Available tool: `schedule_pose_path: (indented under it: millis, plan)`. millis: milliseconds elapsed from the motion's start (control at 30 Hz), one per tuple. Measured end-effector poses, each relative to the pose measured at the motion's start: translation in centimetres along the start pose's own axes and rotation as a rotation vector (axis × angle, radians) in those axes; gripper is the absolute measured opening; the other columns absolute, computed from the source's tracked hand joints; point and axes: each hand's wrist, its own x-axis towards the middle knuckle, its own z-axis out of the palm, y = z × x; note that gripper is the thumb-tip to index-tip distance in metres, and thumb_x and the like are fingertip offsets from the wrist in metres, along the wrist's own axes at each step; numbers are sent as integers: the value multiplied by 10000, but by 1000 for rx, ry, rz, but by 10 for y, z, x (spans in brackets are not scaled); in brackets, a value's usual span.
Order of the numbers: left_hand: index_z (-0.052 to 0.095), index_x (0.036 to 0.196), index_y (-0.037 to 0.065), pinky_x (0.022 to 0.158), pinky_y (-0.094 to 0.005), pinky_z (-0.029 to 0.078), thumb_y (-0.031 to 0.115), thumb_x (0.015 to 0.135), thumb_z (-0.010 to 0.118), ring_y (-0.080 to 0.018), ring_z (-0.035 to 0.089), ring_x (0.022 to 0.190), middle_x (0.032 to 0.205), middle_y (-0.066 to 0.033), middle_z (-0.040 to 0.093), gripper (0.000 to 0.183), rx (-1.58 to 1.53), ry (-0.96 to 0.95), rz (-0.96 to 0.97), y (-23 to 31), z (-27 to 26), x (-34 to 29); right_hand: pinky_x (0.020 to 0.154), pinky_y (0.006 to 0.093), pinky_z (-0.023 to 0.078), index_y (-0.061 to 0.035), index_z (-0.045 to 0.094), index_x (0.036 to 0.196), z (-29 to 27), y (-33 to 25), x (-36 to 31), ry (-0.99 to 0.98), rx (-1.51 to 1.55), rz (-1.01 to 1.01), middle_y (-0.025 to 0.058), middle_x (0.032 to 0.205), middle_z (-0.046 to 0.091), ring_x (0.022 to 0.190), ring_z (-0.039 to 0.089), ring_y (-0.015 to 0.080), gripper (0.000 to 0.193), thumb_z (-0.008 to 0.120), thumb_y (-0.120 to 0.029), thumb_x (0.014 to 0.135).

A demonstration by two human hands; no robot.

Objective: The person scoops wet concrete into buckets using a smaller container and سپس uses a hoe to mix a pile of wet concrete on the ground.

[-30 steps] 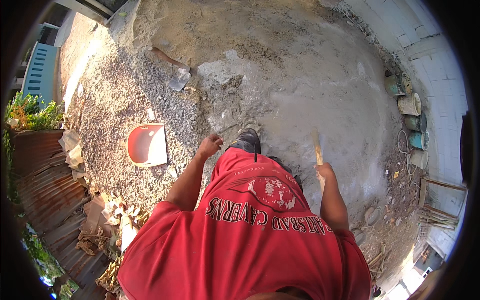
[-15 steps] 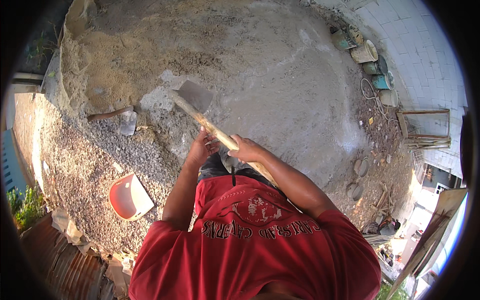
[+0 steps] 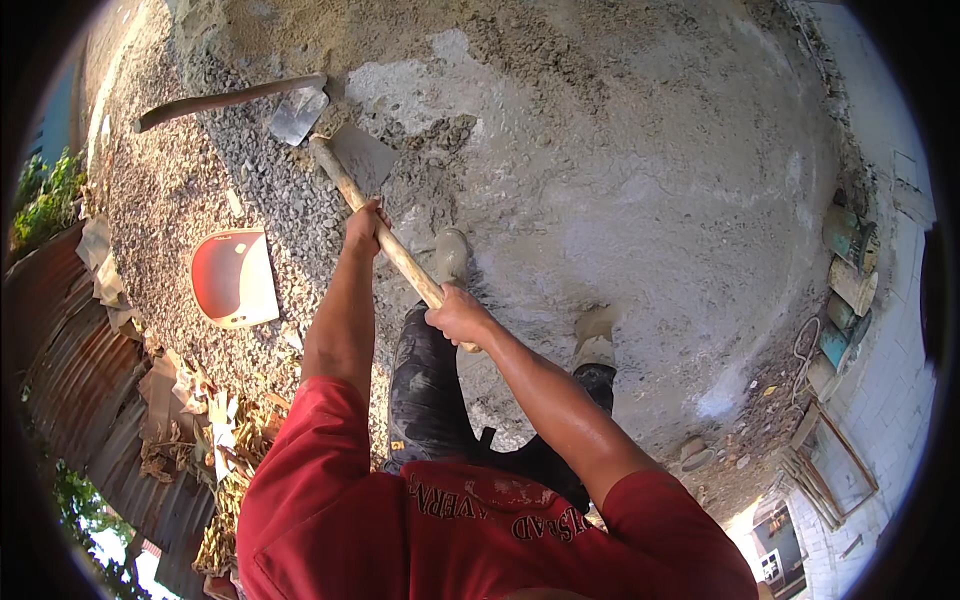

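Note:
Both my hands grip the long wooden handle of a shovel [image 3: 400, 255]. My left hand [image 3: 364, 228] holds it further down toward the blade, and my right hand [image 3: 458, 316] holds it near the upper end. The metal blade [image 3: 362, 157] rests on a grey patch at the edge of the sand and gravel heap [image 3: 620, 160]. My boots [image 3: 450, 255] stand on the grey mix just below the blade. I wear a red shirt and dark trousers.
A second shovel [image 3: 230, 100] lies on the gravel at upper left. A red and white scoop-shaped pan [image 3: 232, 278] lies on the gravel to my left. Torn paper sacks [image 3: 190, 410] and rusty corrugated sheets lie at the left. Cans and a block wall line the right.
The view swung left and down. My left hand, free a second ago, now grips the handle with the right, and the blade has moved down from mid-air to the edge of the heap.

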Motion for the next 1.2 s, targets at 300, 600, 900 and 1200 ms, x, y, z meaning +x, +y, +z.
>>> schedule_pose_path:
  millis: [300,600,900,1200]
  plan:
    - [551,786,37,452,-372,454,47,876,575,-217,510,495,619,-70,504,94,-15,170,79,-167,169,-1,922,461,514,13,521,1301,-184,165,5,74,-357,-20,279,1111,670,1066,645,418,566,653,-244,814]
    - [496,772,34,490,-375,463,53,871,520,-224,475,505,630,-88,471,103,-237,135,-160,-353,321,-120,884,512,509,-2,524,1194,-333,267,-171,134,-622,111,289,1033,674,1020,638,455,442,665,-227,841]
    - [511,872,74,466,-352,490,103,871,592,-175,532,520,641,-43,505,86,-370,-242,-640,-456,402,-318,752,530,539,-20,519,1142,-300,269,-384,325,-668,526,291,896,679,892,663,481,448,734,-232,811]
    - [399,1113,57,438,-334,489,28,849,635,-180,555,495,734,-73,555,355,104,-102,138,-215,245,-171,868,439,514,-23,570,1238,-153,262,-133,276,-178,86,258,1057,666,1018,660,394,539,756,-257,790]
